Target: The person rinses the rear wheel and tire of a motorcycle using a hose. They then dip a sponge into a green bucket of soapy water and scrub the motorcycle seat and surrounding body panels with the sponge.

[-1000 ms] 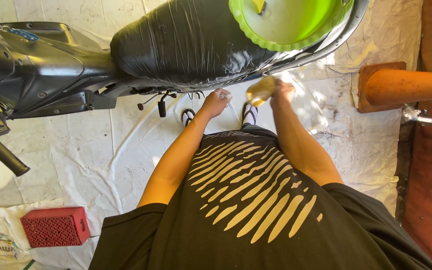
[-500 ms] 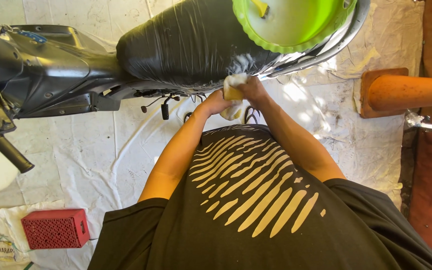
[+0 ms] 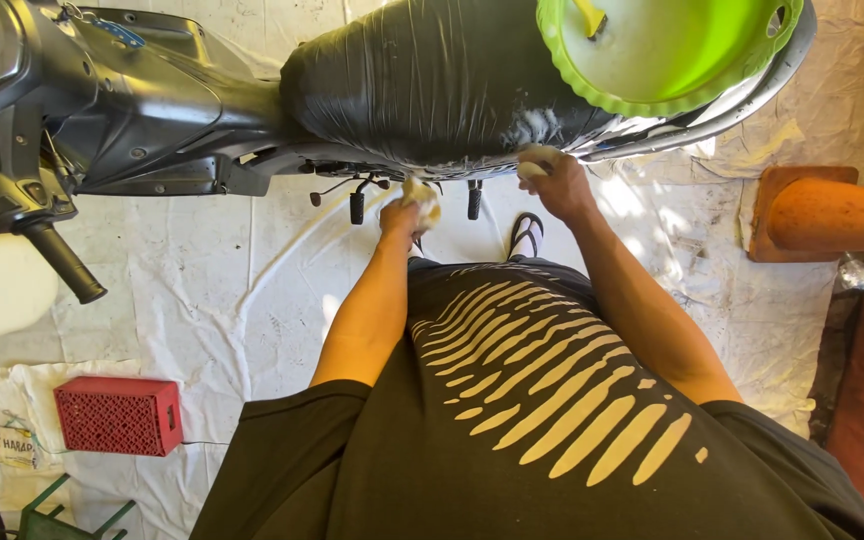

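Half a second ago both hands met on one soapy sponge under the seat; now they have parted, the left hand closed on the yellow sponge at centre frame, just below the scooter's underside. Right of it, the right hand presses a pale foamy wad, of a kind I cannot tell, against the seat's lower edge. Farther up, the black scooter seat carries a lime-green basin at upper right.
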